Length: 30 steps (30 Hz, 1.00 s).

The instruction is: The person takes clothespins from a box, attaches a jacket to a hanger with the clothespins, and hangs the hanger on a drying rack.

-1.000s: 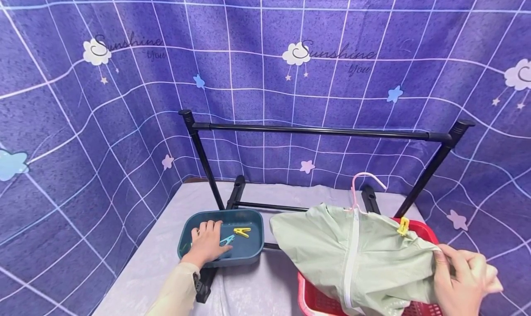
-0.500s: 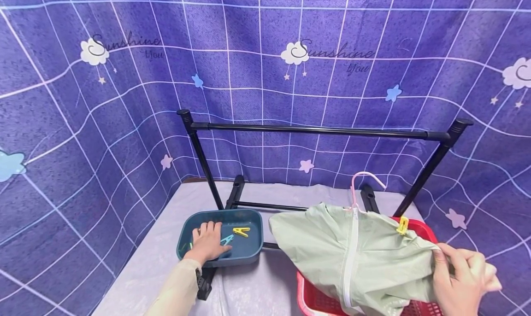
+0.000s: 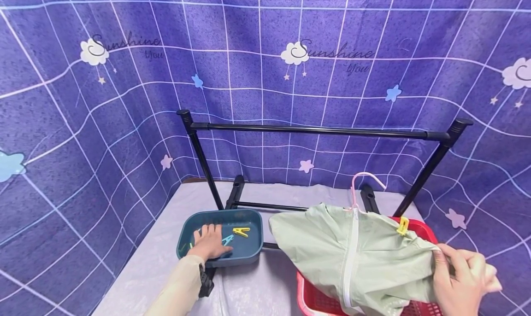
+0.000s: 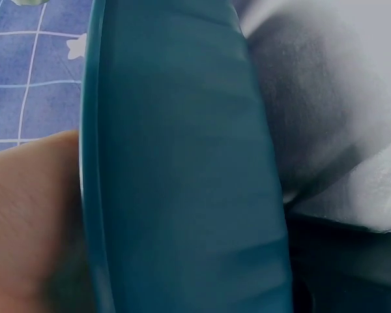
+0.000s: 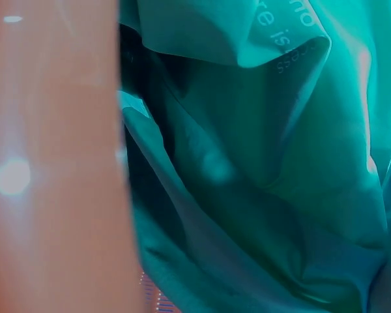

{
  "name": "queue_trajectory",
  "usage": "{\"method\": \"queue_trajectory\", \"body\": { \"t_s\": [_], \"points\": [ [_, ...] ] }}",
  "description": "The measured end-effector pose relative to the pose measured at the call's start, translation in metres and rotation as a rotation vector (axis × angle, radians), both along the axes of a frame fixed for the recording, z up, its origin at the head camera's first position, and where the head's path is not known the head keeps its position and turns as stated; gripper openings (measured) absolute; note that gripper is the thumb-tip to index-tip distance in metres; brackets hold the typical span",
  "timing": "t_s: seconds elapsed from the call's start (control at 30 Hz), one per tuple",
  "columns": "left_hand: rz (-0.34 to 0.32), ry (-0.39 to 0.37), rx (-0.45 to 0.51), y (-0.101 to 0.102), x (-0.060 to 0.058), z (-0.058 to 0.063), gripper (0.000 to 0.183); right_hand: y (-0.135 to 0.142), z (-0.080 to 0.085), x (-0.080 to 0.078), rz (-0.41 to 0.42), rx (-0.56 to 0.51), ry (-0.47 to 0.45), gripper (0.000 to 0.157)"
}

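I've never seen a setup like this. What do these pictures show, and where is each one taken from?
No machine: just a person's bare hands. The wide view comes from a head camera. The close ones use wrist cameras: the left shows mostly a blue-green tray, the right mostly folds of a jacket. The right hand pinches that jacket's edge; a pink hanger is in it, and a red basket sits beneath. The left hand is in the tray, its thumb beside a light blue clothespin; a yellow clothespin lies there too. A black rack stands on the table.
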<state>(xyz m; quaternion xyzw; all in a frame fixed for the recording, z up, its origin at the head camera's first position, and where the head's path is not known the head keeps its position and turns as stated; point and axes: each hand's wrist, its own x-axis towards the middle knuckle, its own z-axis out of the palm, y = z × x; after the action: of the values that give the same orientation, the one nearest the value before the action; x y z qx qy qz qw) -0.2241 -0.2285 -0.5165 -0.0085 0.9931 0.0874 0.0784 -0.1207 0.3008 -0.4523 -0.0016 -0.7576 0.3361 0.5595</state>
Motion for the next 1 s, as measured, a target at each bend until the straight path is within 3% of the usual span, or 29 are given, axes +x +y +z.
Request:
{"method": "queue_trajectory", "body": {
  "t_s": [0.4, 0.67, 1.0],
  "points": [
    [0.016, -0.058, 0.015, -0.0026, 0.0007, 0.0007, 0.087, -0.0003, -0.0008, 0.0005, 0.001, -0.007, 0.004, 0.054],
    [0.022, -0.093, -0.033, -0.0053, -0.0039, -0.0026, 0.074, -0.0003, -0.0009, 0.0004, -0.006, -0.005, 0.011, 0.056],
    [-0.008, -0.078, -0.034, -0.0064, -0.0023, 0.0005, 0.058, -0.0013, -0.0002, 0.0007, -0.011, -0.006, 0.01, 0.056]
  ]
}}
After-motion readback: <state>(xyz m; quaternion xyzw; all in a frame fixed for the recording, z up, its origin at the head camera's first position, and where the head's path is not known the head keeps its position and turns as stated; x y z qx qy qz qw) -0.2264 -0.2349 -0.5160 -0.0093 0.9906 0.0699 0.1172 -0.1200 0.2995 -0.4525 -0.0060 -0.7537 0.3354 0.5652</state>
